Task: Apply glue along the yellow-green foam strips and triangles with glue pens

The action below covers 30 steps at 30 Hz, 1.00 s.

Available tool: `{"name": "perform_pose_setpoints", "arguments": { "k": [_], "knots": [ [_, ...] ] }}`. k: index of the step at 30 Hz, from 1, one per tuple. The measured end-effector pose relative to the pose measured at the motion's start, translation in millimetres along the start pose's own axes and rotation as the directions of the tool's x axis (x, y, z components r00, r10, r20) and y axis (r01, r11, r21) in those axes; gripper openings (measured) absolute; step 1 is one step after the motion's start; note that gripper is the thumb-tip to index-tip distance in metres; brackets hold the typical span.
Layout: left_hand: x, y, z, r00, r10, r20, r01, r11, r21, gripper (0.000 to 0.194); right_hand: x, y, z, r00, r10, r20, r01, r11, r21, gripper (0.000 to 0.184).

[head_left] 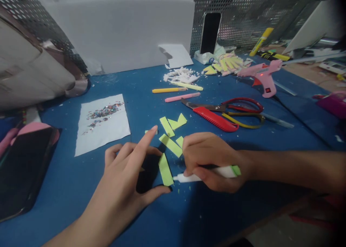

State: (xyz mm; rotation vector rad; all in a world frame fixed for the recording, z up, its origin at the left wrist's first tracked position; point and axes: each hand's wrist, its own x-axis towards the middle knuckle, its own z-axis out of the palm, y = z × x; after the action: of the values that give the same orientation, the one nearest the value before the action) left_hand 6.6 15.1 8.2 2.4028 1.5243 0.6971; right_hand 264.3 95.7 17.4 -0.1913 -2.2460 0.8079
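Observation:
My right hand is closed round a white marker with a green end. Its tip meets the lower right edge of a light green foam-like piece. My left hand steadies that piece, one fingertip at its upper end and the thumb at its lower end, while the index finger points up and away. Just beyond the hands lie several more light green pieces, some cut at a slant, one partly hidden by my right hand. Tiny green crumbs dot the blue table below the marker tip.
A red-handled cutter and scissors lie right of centre, with a pink glue gun behind. Marker pens and white scraps are further back. Glitter-strewn paper and a dark phone lie left. Another phone stands upright.

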Motion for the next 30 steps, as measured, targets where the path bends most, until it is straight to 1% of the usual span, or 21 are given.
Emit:
{"name": "perform_pose_setpoints", "arguments": {
  "k": [3,7,11,13,15,18,21,24,28,30],
  "knots": [
    [0.8,0.2,0.1,1.0,0.004,-0.009,-0.004,1.0,-0.008,0.104,-0.5,0.7,0.5,0.998,0.051,-0.025,-0.052,0.998,-0.026,0.021],
    [0.9,-0.6,0.1,1.0,0.007,-0.004,-0.007,1.0,-0.016,0.102,-0.6,1.0,0.4,1.0,-0.002,0.03,0.0,0.998,0.064,0.022],
    [1.8,0.2,-1.0,1.0,0.002,-0.005,-0.002,1.0,-0.007,0.101,-0.6,1.7,0.1,0.994,0.088,0.062,-0.091,0.994,0.062,0.02],
    [2.5,1.1,-1.5,1.0,0.01,-0.015,-0.01,1.0,-0.003,0.102,-1.0,2.4,0.5,0.994,0.056,0.09,-0.064,0.994,0.089,0.024],
    [2.8,1.8,-1.6,1.0,0.016,-0.021,-0.015,1.0,0.005,0.103,-1.7,3.0,1.0,0.995,0.024,0.094,-0.031,0.997,0.074,0.025],
    [2.7,1.2,-0.8,1.0,0.012,-0.012,-0.012,1.0,0.004,0.106,-2.3,3.4,1.3,0.993,0.044,0.111,-0.048,0.998,0.027,0.027],
    [2.2,-0.1,0.2,1.0,0.012,-0.002,-0.012,1.0,-0.001,0.107,-1.9,3.4,0.9,0.993,0.014,0.117,-0.021,0.998,0.062,0.027],
    [1.6,-0.4,0.0,1.0,0.013,0.004,-0.013,1.0,0.009,0.107,-1.6,3.6,0.5,0.991,0.063,0.116,-0.069,0.997,0.044,0.026],
    [1.2,0.1,-1.1,1.0,0.024,0.002,-0.024,1.0,0.001,0.106,-2.4,4.6,1.2,0.993,0.028,0.118,-0.038,0.996,0.085,0.026],
    [1.8,0.2,-1.4,0.999,0.033,0.005,-0.033,0.999,0.002,0.103,-2.5,4.9,1.6,0.992,0.059,0.112,-0.066,0.996,0.064,0.024]
  ]
}}
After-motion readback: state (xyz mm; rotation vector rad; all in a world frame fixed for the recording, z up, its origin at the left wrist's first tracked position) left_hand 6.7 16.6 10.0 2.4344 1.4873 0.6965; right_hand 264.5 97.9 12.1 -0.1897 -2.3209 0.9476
